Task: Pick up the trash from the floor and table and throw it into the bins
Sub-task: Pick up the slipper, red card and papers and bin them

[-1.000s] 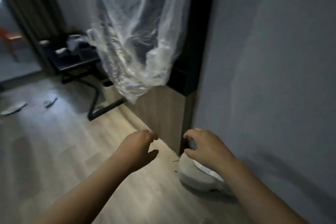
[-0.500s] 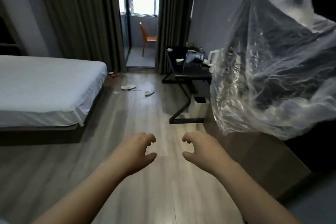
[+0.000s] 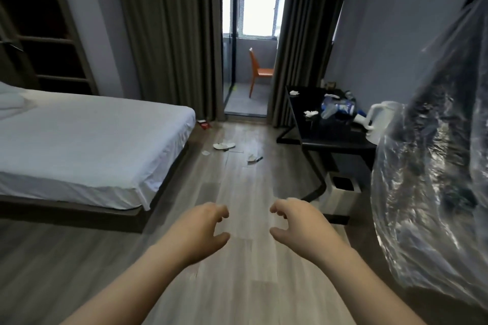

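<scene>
View has swung round: floor trash (image 3: 224, 145) near the bed (image 3: 92, 145) and worktop trash (image 3: 335, 109) now lie well ahead, pickup not begun, left grip (image 3: 203, 229) and right grip (image 3: 298, 224) loosely curled, holding nothing

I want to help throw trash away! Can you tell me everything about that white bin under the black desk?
The white bin is boxy and square-topped, smooth like plastic, with a dark square opening on top; its inside is too dark to see. It stands upright on the wooden floor under the near end of the black desk, close beside the desk's bent leg.
</scene>
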The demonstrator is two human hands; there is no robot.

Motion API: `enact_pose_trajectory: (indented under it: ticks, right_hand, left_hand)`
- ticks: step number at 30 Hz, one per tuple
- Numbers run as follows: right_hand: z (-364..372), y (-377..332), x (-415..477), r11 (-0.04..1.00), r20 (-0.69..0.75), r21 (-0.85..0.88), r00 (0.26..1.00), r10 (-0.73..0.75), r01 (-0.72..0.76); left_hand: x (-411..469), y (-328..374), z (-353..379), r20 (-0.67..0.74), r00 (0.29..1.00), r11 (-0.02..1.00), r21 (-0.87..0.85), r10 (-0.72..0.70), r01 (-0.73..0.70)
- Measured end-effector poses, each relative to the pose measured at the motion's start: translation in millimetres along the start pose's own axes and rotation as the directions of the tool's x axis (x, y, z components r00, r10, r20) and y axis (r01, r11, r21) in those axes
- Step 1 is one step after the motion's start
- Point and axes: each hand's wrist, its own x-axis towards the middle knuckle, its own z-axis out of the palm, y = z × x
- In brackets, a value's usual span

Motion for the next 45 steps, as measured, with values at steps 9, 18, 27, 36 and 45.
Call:
enact_pose_trajectory:
  ticks: [9, 18, 27, 36, 45]
  right_hand:
    - [15, 28, 175, 0.999, 0.084, -0.014, 0.996, -0.034, 0.035]
    - [6, 67, 356, 0.999, 0.124, -0.008, 0.992, 0.038, -0.037]
    - [-3, 152, 522, 0.998, 0.086, -0.008, 0.995, 0.057, -0.056]
    - [-17, 208, 707, 0.999, 0.148, 0.023, 0.988, -0.046, 0.043]
    - [8, 196, 888, 0.998, 0.193, 0.045, 0.979, -0.062, 0.054]
  left_hand:
    - [154, -76, 1, 0.027, 0.998, 0.998, -0.024, -0.061, 0.061]
    - [340, -147, -24, 0.049, 0.997, 0.997, -0.045, -0.058, 0.060]
    - [529, -159, -27, 0.078, 0.997, 0.999, -0.039, -0.024, 0.027]
    - [685, -196, -41, 0.070, 0.986, 0.987, -0.050, -0.150, 0.154]
    - [817, -306, -45, 0.044, 0.982, 0.980, -0.070, -0.181, 0.184]
